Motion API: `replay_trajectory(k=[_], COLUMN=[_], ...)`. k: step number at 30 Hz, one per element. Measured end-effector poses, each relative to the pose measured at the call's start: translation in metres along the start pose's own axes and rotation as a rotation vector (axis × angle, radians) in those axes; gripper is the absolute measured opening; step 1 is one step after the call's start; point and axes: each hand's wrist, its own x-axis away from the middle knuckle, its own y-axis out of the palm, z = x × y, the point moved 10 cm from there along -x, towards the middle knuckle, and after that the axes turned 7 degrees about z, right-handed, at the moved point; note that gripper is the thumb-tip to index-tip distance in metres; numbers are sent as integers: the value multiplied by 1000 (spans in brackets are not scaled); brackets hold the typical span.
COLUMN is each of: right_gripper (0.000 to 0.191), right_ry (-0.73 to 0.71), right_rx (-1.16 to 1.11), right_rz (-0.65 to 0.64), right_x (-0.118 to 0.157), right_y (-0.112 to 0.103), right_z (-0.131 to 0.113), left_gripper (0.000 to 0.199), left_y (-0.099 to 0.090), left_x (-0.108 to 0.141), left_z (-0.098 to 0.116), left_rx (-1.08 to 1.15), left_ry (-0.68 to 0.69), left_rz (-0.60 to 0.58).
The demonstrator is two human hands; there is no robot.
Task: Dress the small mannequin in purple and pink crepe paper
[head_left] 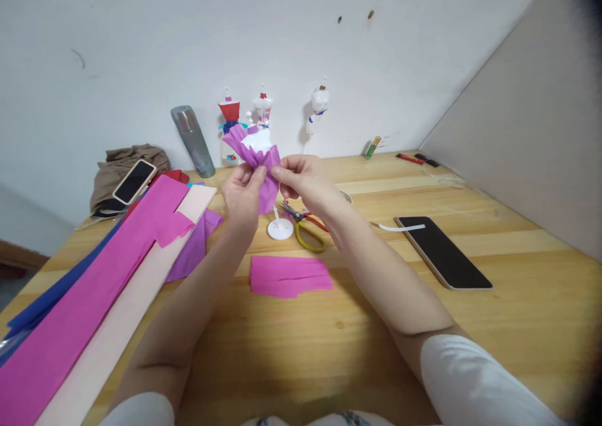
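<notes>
A small white dress form (258,140) on a round white base (280,229) has purple crepe paper (268,187) gathered around it. My left hand (243,194) pinches the paper at the form's waist, thumb on the front. Beside it on the right, my right hand (301,178) is closed on the paper's edge, thumb against the curled fingers. Under the hands, next to the base, lie scissors with yellow and red handles (311,236). A piece of pink paper (290,276) rests flat on the table in front of the base.
Long pink paper (94,300) and pale strips (126,307) cover the left side. Behind them are a phone (135,181), brown cloth (120,169) and a grey bottle (193,141). More small dress forms (320,101) stand by the wall. A large black phone (444,252) lies right.
</notes>
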Motion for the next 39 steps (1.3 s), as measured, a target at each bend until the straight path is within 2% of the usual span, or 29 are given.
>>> replay_trajectory(k=[4,9,15,19,22,31,35,39], right_gripper=[19,20,18,15,17,12,13,15], right_ry=[55,41,-77,-156,-180,-263,-299,-356], right_rx=[18,28,123,168,179,115,91,162], right_rz=[-71,-136,-68,2,-4,-4,25,62], right_x=[1,2,-1,-1,0,-4,-8,-6], right_y=[4,10,4,-1,0,-2,-4,-6], right_z=[4,4,-4,-13,-17,-16,-12,-15], left_gripper=[28,20,22,17,15,33,30,27], left_y=[-4,-5,-4,-4,-3,1,1,0], left_x=[-1,-1,-2,-2,-2,-2,-1,-1], left_z=[-1,-1,-4,-4,-5,-4,-4,-3], left_rx=[1,-13,-9,8,1,43,10,-4], left_ry=[-25,-38,-33,-37,-46,-5,-18,-23], left_rz=[47,65,47,58,64,17,12,27])
